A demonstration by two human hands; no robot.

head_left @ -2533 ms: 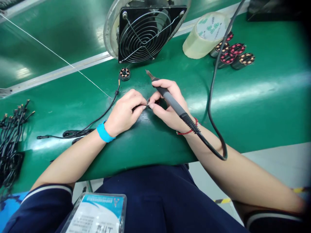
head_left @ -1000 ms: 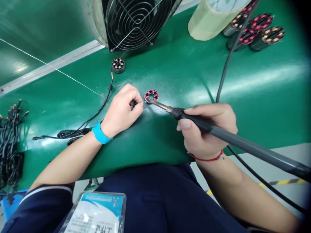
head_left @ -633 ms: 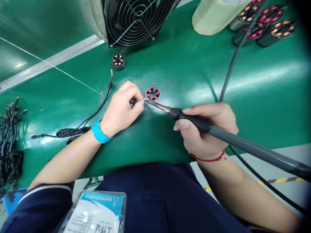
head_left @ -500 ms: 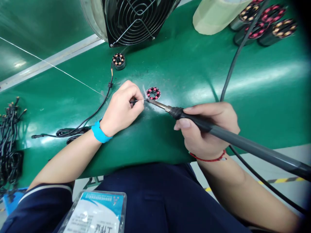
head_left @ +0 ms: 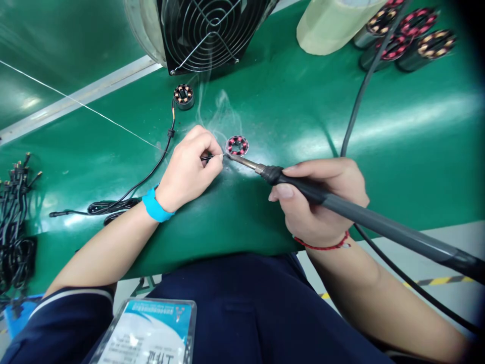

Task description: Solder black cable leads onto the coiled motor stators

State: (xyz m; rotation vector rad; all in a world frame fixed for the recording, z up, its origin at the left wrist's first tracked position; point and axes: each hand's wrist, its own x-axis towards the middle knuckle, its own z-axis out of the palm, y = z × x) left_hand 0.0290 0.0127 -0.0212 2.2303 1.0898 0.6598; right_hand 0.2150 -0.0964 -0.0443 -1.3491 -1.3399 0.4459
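My left hand point(head_left: 193, 167) is closed in a pinch, with thin solder wire point(head_left: 223, 155) poking out of the fingertips. A short black piece, perhaps a cable point(head_left: 206, 158), shows under the curled fingers; the rest is hidden. Wrapped round the black handle of a soldering iron point(head_left: 248, 162), my right hand point(head_left: 322, 202) holds it slanted to the left. The iron's tip meets the near left rim of a small stator with red windings point(head_left: 237, 145), close to my left fingertips. Smoke point(head_left: 222, 108) rises there.
A fan point(head_left: 212, 35) stands behind. A stator with copper windings point(head_left: 184, 96) trails a black cable point(head_left: 147, 174) left of my hand. Bundled cables point(head_left: 17, 222) lie far left. Several stators point(head_left: 435, 45) and a pale yellow container point(head_left: 329, 28) stand back right, near the iron's hanging cord point(head_left: 359, 101).
More smoke now drifts up from the iron's tip towards the fan. Both hands keep their grips and nearly the same positions; the view has shifted slightly.
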